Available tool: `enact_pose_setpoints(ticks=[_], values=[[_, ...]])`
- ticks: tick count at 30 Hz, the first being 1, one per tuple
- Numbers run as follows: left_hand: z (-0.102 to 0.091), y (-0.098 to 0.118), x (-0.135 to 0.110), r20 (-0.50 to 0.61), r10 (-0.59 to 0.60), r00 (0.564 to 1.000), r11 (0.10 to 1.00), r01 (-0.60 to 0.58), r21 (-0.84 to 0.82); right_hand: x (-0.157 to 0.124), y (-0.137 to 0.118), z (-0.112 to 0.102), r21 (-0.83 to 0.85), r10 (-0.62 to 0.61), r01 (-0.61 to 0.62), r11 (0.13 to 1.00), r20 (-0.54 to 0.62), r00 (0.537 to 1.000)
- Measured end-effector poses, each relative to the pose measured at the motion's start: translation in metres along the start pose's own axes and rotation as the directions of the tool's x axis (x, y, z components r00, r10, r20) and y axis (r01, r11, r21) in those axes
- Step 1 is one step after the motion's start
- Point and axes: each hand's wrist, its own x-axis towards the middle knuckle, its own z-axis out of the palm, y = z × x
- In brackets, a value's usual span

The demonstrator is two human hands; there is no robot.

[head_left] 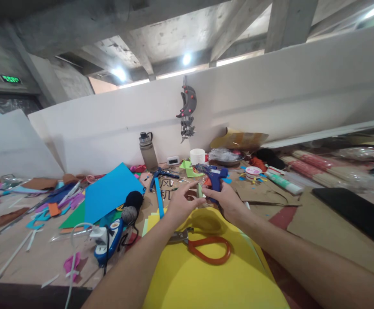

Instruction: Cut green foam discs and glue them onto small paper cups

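Observation:
My right hand (227, 199) grips the handle of a blue hot glue gun (217, 173), its nozzle pointing left. My left hand (183, 201) pinches a small pale green piece (199, 190) between thumb and fingers, just below the gun's nozzle; whether it is paper or felt is hard to make out. Under my wrists lie yellow sheets (212, 283). On them rests a pair of scissors (211, 249) with orange handles, partly hidden by my left forearm. A bright green paper scrap (191, 168) and a white round container (197, 157) are just beyond the glue gun.
Blue sheets (111, 193), yarn balls (134, 199) and a power strip (109, 240) with cables lie left. A bottle (147, 152) stands by the white partition (110, 124). Right are a metal bowl (227, 161), wrapped stick bundles (318, 169) and a black slab (357, 214).

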Motion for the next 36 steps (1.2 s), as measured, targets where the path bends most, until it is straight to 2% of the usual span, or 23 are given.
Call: enact_pose_setpoints(ticks=[3, 11, 16, 21, 27, 33, 36], values=[[0.001, -0.001, -0.001, 0.002, 0.03, 1.0, 0.998, -0.03, 0.051, -0.002, 0.0, 0.002, -0.05, -0.031, 0.03, 0.998, -0.02, 0.999], [0.003, 0.004, -0.002, 0.033, -0.016, 0.999, 0.998, 0.018, -0.062, -0.005, 0.0, 0.003, -0.075, -0.075, 0.073, 0.995, -0.022, 0.997], [-0.006, 0.008, 0.003, -0.095, -0.088, 0.992, 0.991, 0.077, -0.111, -0.009, -0.004, 0.003, -0.029, -0.077, 0.076, 0.997, -0.014, 0.997], [-0.024, 0.008, 0.01, -0.215, -0.082, 0.973, 0.987, 0.049, -0.155, -0.01, -0.004, -0.001, -0.131, -0.115, 0.121, 0.984, 0.055, 0.992], [-0.035, 0.002, 0.014, -0.273, -0.048, 0.961, 0.995, 0.023, -0.096, -0.016, -0.011, -0.001, -0.313, -0.171, 0.232, 0.921, 0.208, 0.963], [-0.038, -0.004, 0.017, -0.278, -0.034, 0.96, 0.996, 0.009, -0.092, -0.02, -0.017, -0.001, -0.457, -0.259, 0.309, 0.834, 0.17, 0.951], [-0.039, -0.006, 0.018, -0.274, -0.016, 0.961, 0.995, -0.011, -0.098, -0.02, -0.02, -0.001, -0.485, -0.294, 0.357, 0.798, 0.205, 0.934]])
